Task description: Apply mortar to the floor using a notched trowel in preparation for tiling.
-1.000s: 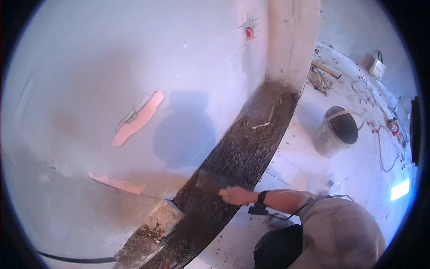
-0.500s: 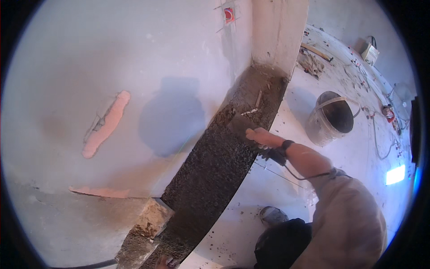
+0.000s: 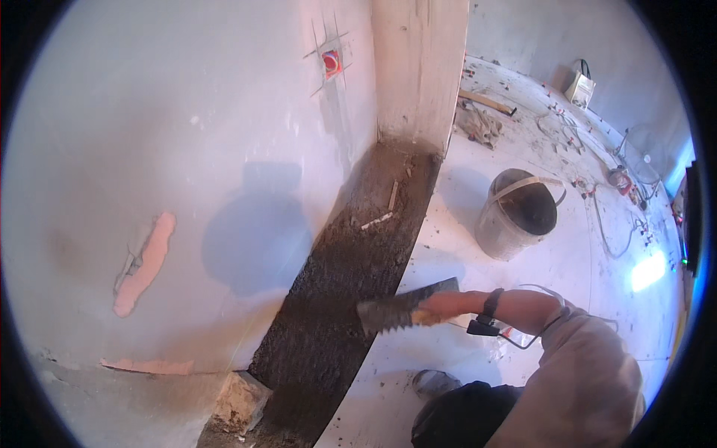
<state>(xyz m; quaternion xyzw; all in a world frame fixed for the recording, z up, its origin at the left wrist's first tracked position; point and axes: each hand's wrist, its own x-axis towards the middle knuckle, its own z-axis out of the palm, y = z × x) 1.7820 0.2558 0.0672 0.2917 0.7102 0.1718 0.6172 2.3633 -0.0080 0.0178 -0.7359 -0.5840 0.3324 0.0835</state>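
My right hand [image 3: 441,306] is closed on a notched trowel [image 3: 388,315], its fingers wrapped round the handle. The trowel's toothed edge shows, and its blade hangs over the right edge of a strip of dark, wet mortar [image 3: 321,328]. This strip runs along the foot of the wall, with a combed, rough surface. Two thin pale sticks [image 3: 377,221] lie on its far part. A broken block [image 3: 240,402] sits at the near left side of the strip. My left hand is out of view.
A dirty bucket [image 3: 515,216] with a raised handle stands on the pale tiled floor [image 3: 448,261] to the right. A wall corner [image 3: 418,75] rises at the strip's far end. Cables, a cloth [image 3: 478,123], a wooden piece [image 3: 487,101] and a fan [image 3: 644,155] lie or stand farther right.
My right hand has drawn the trowel back toward me and off the far part of the mortar, turning it so its teeth show. My left hand has left the lower edge. The view has shifted.
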